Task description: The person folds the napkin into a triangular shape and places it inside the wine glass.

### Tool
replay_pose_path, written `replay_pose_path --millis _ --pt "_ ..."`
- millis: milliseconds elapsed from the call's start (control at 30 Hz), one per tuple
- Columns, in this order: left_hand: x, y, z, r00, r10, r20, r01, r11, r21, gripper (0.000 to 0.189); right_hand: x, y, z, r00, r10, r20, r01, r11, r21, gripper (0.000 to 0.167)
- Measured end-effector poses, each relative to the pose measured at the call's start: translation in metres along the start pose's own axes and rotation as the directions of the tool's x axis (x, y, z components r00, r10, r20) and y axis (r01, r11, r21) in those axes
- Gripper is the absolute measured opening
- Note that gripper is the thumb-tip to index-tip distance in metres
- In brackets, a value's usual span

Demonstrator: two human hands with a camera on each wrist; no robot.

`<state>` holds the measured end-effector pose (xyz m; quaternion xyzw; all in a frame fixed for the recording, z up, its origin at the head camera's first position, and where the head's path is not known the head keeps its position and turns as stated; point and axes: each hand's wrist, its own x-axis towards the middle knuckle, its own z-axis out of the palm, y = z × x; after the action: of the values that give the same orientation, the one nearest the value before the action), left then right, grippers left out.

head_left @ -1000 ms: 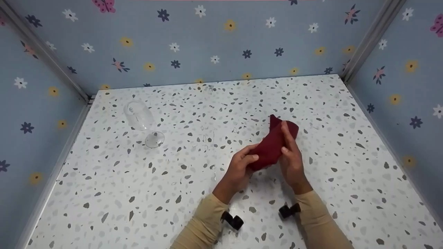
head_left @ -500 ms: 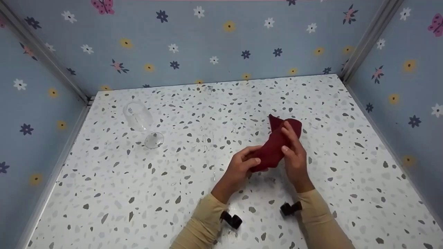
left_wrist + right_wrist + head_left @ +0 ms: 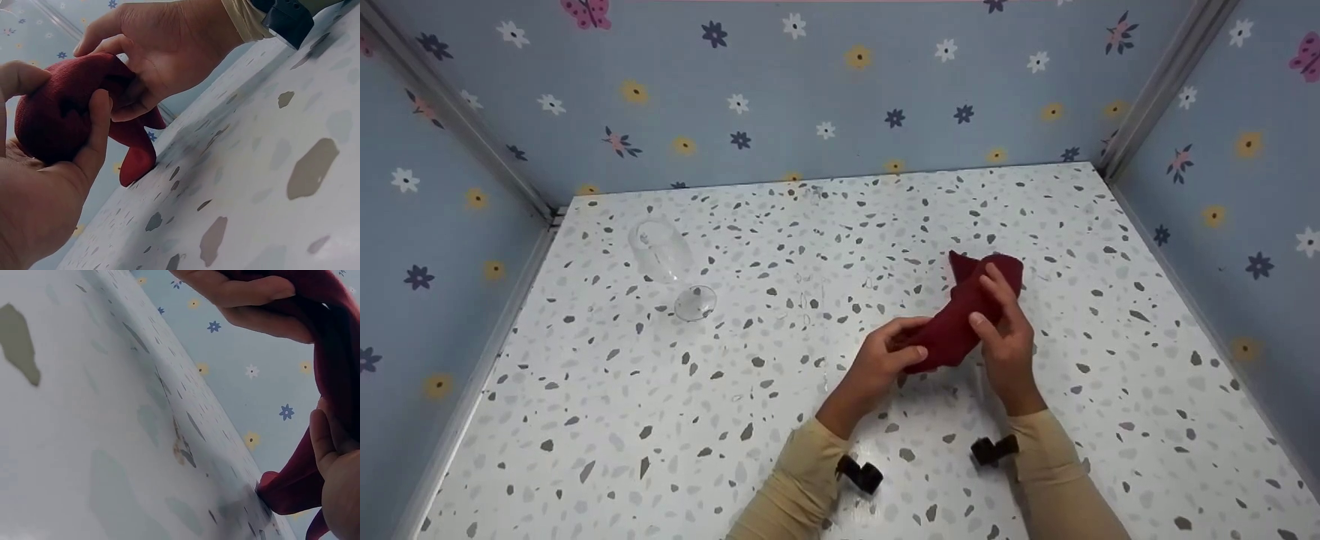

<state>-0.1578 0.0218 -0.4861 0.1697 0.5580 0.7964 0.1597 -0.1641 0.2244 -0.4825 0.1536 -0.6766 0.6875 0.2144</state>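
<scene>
Patterned walls point(image 3: 825, 75) on 3 sides, blue and scattered with flowers, and below them the white speckled table point(image 3: 585, 390). In from the near edge reach 2 tan sleeves point(image 3: 795, 480).

And here's the main act: the red cloth point(image 3: 952, 334), up above the table and right of the middle, bundled into a loose roll with a pointed corner poking out at the far end. A tail hangs low and seems to touch the tabletop. I'd call it light and soft, limp enough to sag, with a matt face unlikely to slide in the fingers. Nothing to break here; the danger, if any, is layers slipping loose. Where to take it? 1 hand at each end of the roll, I'd say, thumb above and fingers beneath, pinching the folds together.

And look at the grip! The left hand point(image 3: 877, 360) has the near end, thumb pressed on top, fingers curled round the roll. The right hand point(image 3: 1009, 345) holds the far part, thumb on the fabric, fingers bent along the outer side, narrow round the cloth.

Away to the left, well apart, 1 container: a wine glass point(image 3: 664, 255), upright on its foot. No drink to be made out inside. Thin, smooth and fragile, by its look; the stem would be the place to hold.

Smallest of all, the dark wrist cameras point(image 3: 871, 477), 1 at each cuff.
</scene>
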Motion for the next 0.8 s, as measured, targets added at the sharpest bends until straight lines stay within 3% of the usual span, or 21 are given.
replay_pose_path --millis 167,300,533,800 --pt "0.0 0.0 -0.002 1.0 -0.004 -0.007 0.005 0.993 0.116 0.047 0.001 0.001 -0.002 0.999 0.036 -0.031 -0.037 0.999 -0.025 0.053" --pt "0.0 -0.001 -0.001 1.0 0.006 -0.007 -0.005 0.987 0.161 0.046 0.001 0.008 -0.004 0.999 0.017 -0.042 -0.018 0.999 -0.043 0.056" --pt "0.001 -0.004 -0.001 0.999 0.026 -0.047 -0.013 0.968 0.25 0.045 0.002 -0.024 0.007 0.997 0.056 -0.052 -0.059 0.996 -0.059 0.062" --pt "0.0 -0.004 -0.001 0.995 0.053 -0.081 -0.018 0.925 0.38 0.047 -0.001 -0.028 0.011 0.997 0.05 -0.057 -0.06 0.98 -0.188 0.067"
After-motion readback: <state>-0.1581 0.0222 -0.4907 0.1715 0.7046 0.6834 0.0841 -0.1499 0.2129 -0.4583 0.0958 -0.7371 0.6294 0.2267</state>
